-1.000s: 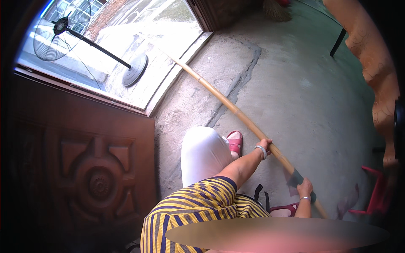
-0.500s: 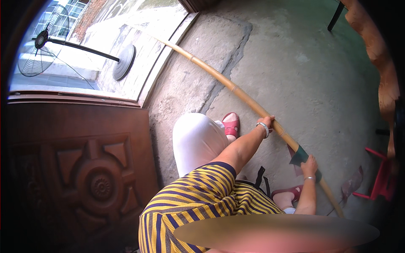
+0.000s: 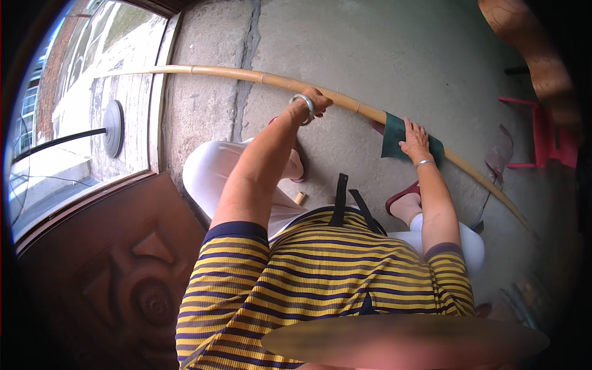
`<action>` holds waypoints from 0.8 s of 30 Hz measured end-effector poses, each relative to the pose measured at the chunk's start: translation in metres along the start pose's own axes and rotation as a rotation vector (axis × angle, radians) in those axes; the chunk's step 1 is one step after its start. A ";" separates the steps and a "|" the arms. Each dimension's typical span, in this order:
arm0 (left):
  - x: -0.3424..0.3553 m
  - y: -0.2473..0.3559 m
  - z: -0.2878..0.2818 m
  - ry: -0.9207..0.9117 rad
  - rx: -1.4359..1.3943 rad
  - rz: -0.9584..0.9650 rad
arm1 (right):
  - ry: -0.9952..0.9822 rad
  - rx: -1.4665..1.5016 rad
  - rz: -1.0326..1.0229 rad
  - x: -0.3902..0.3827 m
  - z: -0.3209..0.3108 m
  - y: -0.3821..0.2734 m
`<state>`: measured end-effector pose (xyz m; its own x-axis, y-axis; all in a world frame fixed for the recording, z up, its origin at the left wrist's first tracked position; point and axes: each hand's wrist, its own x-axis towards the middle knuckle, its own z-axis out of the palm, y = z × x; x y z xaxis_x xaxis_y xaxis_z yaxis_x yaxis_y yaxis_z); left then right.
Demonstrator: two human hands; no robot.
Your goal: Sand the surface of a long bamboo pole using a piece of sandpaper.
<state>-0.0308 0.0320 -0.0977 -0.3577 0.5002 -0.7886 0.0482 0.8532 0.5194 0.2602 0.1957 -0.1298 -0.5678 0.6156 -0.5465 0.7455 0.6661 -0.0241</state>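
A long bamboo pole (image 3: pixel 246 75) stretches across the view, from the doorway at the left down to the lower right. My left hand (image 3: pixel 316 103), with a bangle at its wrist, is closed round the pole left of a dark green cloth (image 3: pixel 394 137). That cloth is draped over the pole and hangs down on my side. My right hand (image 3: pixel 416 140) lies on the cloth over the pole, fingers stretched and thumb apart. A bit of dark reddish material (image 3: pixel 377 127) shows beside the cloth's left edge.
A brown carved door (image 3: pixel 123 271) stands at the lower left, beside the door frame (image 3: pixel 159 98). Outside is a round fan base (image 3: pixel 113 129). At the right are a red stool (image 3: pixel 549 139) and a dark red scrap (image 3: pixel 499 151). A short beige cylinder (image 3: pixel 300 198) is near my leg.
The view has turned, so the pole lies flatter across it. My left hand stays closed on the pole; my right hand's fingers now lie stretched over the green cloth.
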 end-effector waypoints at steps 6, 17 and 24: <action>-0.088 0.044 -0.077 -0.057 0.143 0.296 | -0.090 0.050 0.077 -0.003 0.006 0.004; -0.156 0.020 -0.092 -0.074 0.122 0.619 | -0.130 0.099 0.155 -0.008 0.001 0.011; -0.121 0.026 -0.102 0.171 0.345 0.763 | -0.157 -0.053 0.144 -0.046 -0.103 0.037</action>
<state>-0.0818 -0.0216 0.0443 -0.2461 0.9507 -0.1888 0.6047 0.3028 0.7366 0.2781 0.2353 -0.0197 -0.3921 0.6358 -0.6649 0.7932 0.5998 0.1058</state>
